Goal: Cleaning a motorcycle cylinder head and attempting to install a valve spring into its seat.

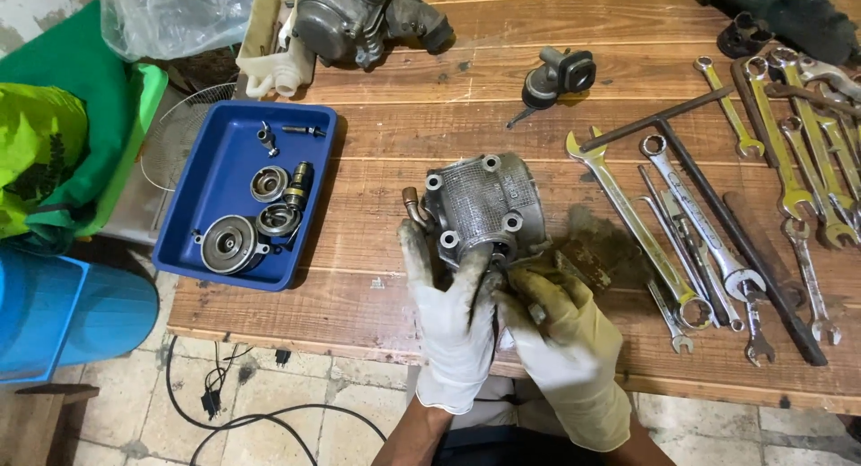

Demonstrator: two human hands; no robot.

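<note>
A grey cast-metal housing [484,201] with a cross-hatched top face and several bolt lugs rests on the wooden workbench [386,304] near its front edge. My left hand [453,327], in a dirty white glove, grips the housing's near left side with its fingers spread up against it. My right hand [565,349], in a yellowish glove, is closed at the housing's lower right edge, where a small metal part shows between the fingers. What that part is I cannot tell.
A blue tray [211,174] with round metal parts lies at the left. Another engine part [359,17] and a small dark fitting [560,76] sit at the back. Several spanners [646,228] and a T-handle wrench [717,206] spread across the right. A cable lies on the floor.
</note>
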